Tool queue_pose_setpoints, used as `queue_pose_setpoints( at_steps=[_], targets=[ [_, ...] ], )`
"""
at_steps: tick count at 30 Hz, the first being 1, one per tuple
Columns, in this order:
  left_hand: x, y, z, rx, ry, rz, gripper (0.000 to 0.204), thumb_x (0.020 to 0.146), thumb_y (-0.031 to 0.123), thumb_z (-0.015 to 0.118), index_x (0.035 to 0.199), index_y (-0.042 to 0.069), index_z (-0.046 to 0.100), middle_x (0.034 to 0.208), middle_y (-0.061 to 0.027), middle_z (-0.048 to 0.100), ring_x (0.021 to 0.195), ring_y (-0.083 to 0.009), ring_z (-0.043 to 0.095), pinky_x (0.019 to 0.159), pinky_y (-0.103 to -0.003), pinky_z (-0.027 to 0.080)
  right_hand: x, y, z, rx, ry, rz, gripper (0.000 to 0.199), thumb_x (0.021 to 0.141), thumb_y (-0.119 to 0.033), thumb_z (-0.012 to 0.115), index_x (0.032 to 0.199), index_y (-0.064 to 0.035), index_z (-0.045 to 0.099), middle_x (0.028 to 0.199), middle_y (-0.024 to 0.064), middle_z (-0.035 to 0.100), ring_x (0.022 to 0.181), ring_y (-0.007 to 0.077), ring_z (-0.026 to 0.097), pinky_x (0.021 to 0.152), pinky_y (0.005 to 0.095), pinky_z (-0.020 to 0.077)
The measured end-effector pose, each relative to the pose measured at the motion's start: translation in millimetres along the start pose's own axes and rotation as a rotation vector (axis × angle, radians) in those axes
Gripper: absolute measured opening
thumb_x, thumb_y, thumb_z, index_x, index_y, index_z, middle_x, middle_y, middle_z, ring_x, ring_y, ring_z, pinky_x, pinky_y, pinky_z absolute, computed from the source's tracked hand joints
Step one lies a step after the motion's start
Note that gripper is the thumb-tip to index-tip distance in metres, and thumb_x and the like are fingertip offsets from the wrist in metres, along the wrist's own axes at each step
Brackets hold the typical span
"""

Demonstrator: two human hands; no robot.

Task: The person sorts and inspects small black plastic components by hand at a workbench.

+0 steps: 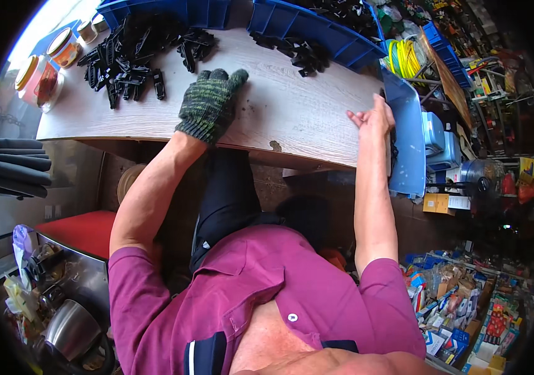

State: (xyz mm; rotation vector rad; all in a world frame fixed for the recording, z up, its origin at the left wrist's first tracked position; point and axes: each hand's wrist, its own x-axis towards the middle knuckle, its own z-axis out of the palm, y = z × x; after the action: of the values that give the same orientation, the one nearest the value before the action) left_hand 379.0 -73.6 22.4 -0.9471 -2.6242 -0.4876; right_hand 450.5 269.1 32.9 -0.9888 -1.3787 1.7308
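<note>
My left hand (209, 103), in a dark green and black knit glove, is over the pale wood-grain table (292, 119). Its thumb stands apart from the fingers, and I see nothing held in it. Just beyond and to its left lies a heap of small black plastic parts (126, 56), with one loose black part (158, 84) at the near side. Bare, my right hand (374, 117) is at the table's right edge, beside a light blue plastic bin (405, 134). Its fingers are stretched out and spread, with nothing visible in them.
Dark blue crates (323, 34) line the table's far edge, with more black parts (301, 53) before them. Jars (37, 81) stand at the far left. Coiled yellow hose (406, 57) lies beyond the bin. A red-topped cabinet (79, 232) is at my left, and packed shelves (460, 306) at my right.
</note>
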Motion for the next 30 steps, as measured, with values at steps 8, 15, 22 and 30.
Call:
queue_pose_setpoints(
  at_steps=[8,15,22,30],
  targets=[
    [12,6,19,-0.031,0.046,0.16,0.037,0.082,0.009,0.06,0.118,0.012,0.066,0.106,-0.0125,0.061,0.096,-0.0331,0.06,0.079,-0.045,0.051,-26,11,52,-0.301,-0.431,0.04,0.025,0.084,-0.018,0.075,0.103,-0.0052,0.064,0.053,-0.0016,0.046,0.039,0.0102,0.047,0.045,0.0353,0.0573],
    [6,-3,12,-0.158,0.065,0.111,0.04,0.077,0.007,0.062,0.117,0.013,0.066,0.122,-0.016,0.062,0.106,-0.0365,0.061,0.087,-0.046,0.051,-30,18,90,-0.72,-0.561,-0.198,0.034,0.083,-0.02,0.074,0.114,-0.0071,0.071,0.065,0.0064,0.061,0.034,0.0116,0.045,0.032,0.0303,0.0393],
    [10,3,15,-0.173,0.295,0.089,0.018,0.085,0.018,0.064,0.101,0.01,0.065,0.098,-0.0126,0.063,0.088,-0.0333,0.06,0.075,-0.048,0.048,-24,21,82,-0.878,-0.523,-0.397,0.02,0.08,-0.024,0.073,0.094,-0.009,0.074,0.077,0.0074,0.066,0.046,0.0191,0.056,0.031,0.0333,0.0427],
    [-3,36,15,-0.513,0.484,0.023,0.035,0.082,0.012,0.07,0.116,0.009,0.063,0.106,-0.0151,0.064,0.094,-0.0356,0.061,0.084,-0.046,0.05,-41,26,56,-0.408,-0.728,0.01,0.023,0.09,-0.025,0.069,0.095,-0.0037,0.062,0.049,-0.0021,0.044,0.035,0.0105,0.04,0.035,0.0288,0.0418]
  ],
)
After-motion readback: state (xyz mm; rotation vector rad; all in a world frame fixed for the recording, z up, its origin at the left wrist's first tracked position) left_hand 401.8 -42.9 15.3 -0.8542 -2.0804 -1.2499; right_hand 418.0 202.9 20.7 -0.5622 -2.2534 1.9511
